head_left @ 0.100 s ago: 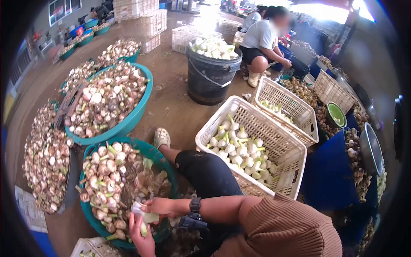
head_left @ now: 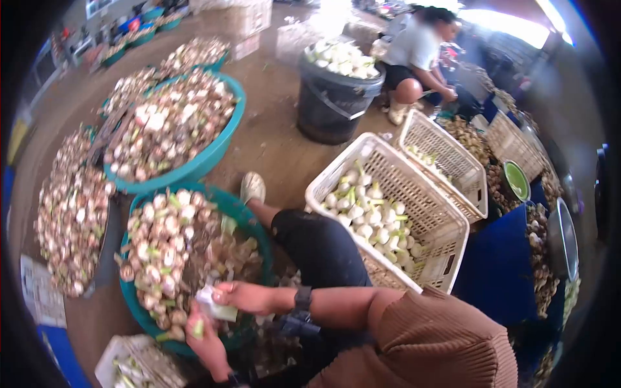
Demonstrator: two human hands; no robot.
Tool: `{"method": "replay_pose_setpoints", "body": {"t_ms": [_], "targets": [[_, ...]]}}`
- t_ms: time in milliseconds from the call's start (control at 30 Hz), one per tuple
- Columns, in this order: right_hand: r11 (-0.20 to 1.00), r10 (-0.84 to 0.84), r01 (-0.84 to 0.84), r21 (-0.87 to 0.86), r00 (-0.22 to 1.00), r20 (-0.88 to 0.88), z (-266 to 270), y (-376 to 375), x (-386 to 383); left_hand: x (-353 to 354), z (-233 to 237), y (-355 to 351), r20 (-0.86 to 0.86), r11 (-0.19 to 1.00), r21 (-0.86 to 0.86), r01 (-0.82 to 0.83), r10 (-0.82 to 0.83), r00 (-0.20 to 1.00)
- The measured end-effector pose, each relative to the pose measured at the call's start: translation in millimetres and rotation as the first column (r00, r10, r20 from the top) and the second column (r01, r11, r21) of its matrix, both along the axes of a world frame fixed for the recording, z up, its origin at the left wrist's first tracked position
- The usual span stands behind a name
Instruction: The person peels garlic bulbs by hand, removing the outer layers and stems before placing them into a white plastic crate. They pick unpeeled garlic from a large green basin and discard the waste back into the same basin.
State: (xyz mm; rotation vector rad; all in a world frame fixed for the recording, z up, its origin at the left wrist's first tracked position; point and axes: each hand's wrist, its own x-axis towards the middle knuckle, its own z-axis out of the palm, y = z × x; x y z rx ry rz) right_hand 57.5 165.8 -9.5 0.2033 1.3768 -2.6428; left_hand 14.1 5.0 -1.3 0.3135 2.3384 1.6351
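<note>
Over the near edge of a teal tub (head_left: 125, 284), both hands work close together at a garlic bulb (head_left: 208, 299) with pale, loose skin. My left hand (head_left: 208, 344) is closed round it from below, a short green stem showing between the fingers. My right hand (head_left: 249, 297), with a dark band on the wrist, comes in from the right, thumb and fingers pinched on a pale strip of garlic skin (head_left: 224, 313). Unpeeled garlic bulbs (head_left: 158, 239) fill the tub's left side, and loose peelings (head_left: 236, 258) its right. The fingers partly cover the bulb.
A white crate (head_left: 424, 213) with peeled garlic stands right of my knee, another crate (head_left: 446, 145) behind it. Ahead is a black bucket (head_left: 333, 107) heaped with white garlic. A larger teal tub (head_left: 194, 174) sits beyond mine. A co-worker (head_left: 414, 58) squats at the back right.
The view has tilted and turned slightly, so the background sits higher and farther right. My hands have moved a little, still together on the garlic.
</note>
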Motion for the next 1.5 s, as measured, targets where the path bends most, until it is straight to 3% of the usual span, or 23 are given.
{"method": "replay_pose_setpoints", "body": {"t_ms": [33, 67, 100, 133, 167, 233, 267, 333, 400, 433, 467, 533, 600, 667, 867, 1067, 1133, 1200, 1267, 1333, 1367, 1467, 1500], "targets": [[0.991, -0.034, 0.048, 0.126, 0.993, -0.111, 5, -4, 3, 3, 6, 6, 0.37, 0.866, 0.415, -0.278, 0.119, 0.921], [0.967, 0.092, -0.039, 0.252, 0.975, -0.204, 9, 1, 11, -3, -7, -1, 0.529, 0.747, 0.558, -0.36, 0.014, 0.849], [0.898, 0.133, 0.038, 0.439, 0.926, -0.353, 12, -3, 11, -15, -19, -17, 0.348, 0.775, 0.614, -0.152, -0.093, 0.933], [0.888, 0.16, 0.043, 0.457, 0.904, -0.397, 28, 0, 18, -18, -22, -23, 0.574, 0.636, 0.685, -0.356, -0.17, 0.801], [0.853, 0.152, 0.139, 0.503, 0.856, -0.494, 31, 3, 23, -32, -60, -43, 0.734, 0.553, 0.624, -0.552, -0.171, 0.658], [0.902, 0.055, 0.041, 0.43, 0.977, -0.208, 51, 21, 29, -35, -49, -45, 0.867, 0.38, 0.471, -0.796, -0.035, 0.497], [0.677, -0.006, 0.176, 0.715, 0.972, -0.234, 49, 37, 26, -39, -45, -45, 0.918, 0.344, 0.355, -0.869, 0.044, 0.393], [0.88, -0.474, 0.466, -0.09, 0.862, -0.179, 84, 39, 9, -42, -53, -45, 0.928, 0.332, 0.293, -0.897, 0.125, 0.35], [0.821, -0.543, 0.568, 0.063, 0.81, -0.221, 72, 62, -6, -33, -20, -27, 0.855, 0.355, 0.331, -0.874, 0.278, 0.437], [0.768, -0.415, 0.496, 0.405, 0.867, -0.276, 63, 68, -16, -33, -12, -24, 0.784, 0.404, 0.38, -0.832, 0.337, 0.521], [0.329, -0.096, 0.238, 0.914, 0.971, -0.219, 56, 70, -19, -32, -7, -22, 0.701, 0.461, 0.418, -0.783, 0.384, 0.601], [-0.404, 0.194, -0.161, 0.9, 0.947, 0.256, 39, 53, -24, -31, -2, -16, 0.467, 0.589, 0.422, -0.689, 0.51, 0.722], [0.073, 0.164, 0.214, 0.974, 0.961, -0.223, 29, 26, -26, -32, 1, -8, 0.204, 0.707, 0.386, -0.593, 0.562, 0.802], [0.612, 0.126, 0.164, 0.774, 0.946, -0.3, 50, -3, -34, -26, 5, -6, -0.007, 0.817, 0.35, -0.459, 0.492, 0.871], [0.839, 0.209, 0.034, 0.543, 0.902, -0.379, 25, -10, -55, -26, 16, -9, -0.158, 0.899, 0.316, -0.304, 0.365, 0.917], [0.596, 0.441, 0.021, 0.803, 0.827, -0.348, 45, -3, -57, -27, 9, -11, -0.481, 0.988, 0.12, -0.094, 0.14, 0.866], [0.434, 0.479, 0.237, 0.869, 0.757, -0.445, 39, -4, -47, -22, 14, -3, -0.145, 0.928, 0.112, -0.355, 0.369, 0.918], [0.335, 0.536, 0.265, 0.904, 0.735, -0.415, 33, 3, -24, -36, 12, -10, 0.471, 0.652, 0.212, -0.728, 0.584, 0.661], [-0.056, 0.66, 0.289, 0.956, 0.729, -0.182, 8, 18, -5, -45, 9, -23, 0.76, 0.39, 0.306, -0.869, 0.45, 0.469], [-0.481, 0.397, 0.16, 0.862, 0.917, 0.051, -33, 44, -2, -46, -18, -58, 0.791, 0.413, 0.537, -0.735, 0.056, 0.61], [-0.542, 0.21, -0.079, 0.837, 0.951, 0.226, -31, 52, -9, -47, -4, -43, 0.846, 0.392, 0.386, -0.835, 0.209, 0.49], [-0.24, 0.221, 0.191, 0.952, 0.965, -0.139, -12, 34, -18, -42, -3, -41, 0.832, 0.5, 0.465, -0.73, 0.035, 0.554], [0.235, 0.159, 0.063, 0.97, 0.982, -0.103, 0, 20, -22, -41, 2, -33, 0.858, 0.518, 0.397, -0.758, 0.084, 0.506]]}}
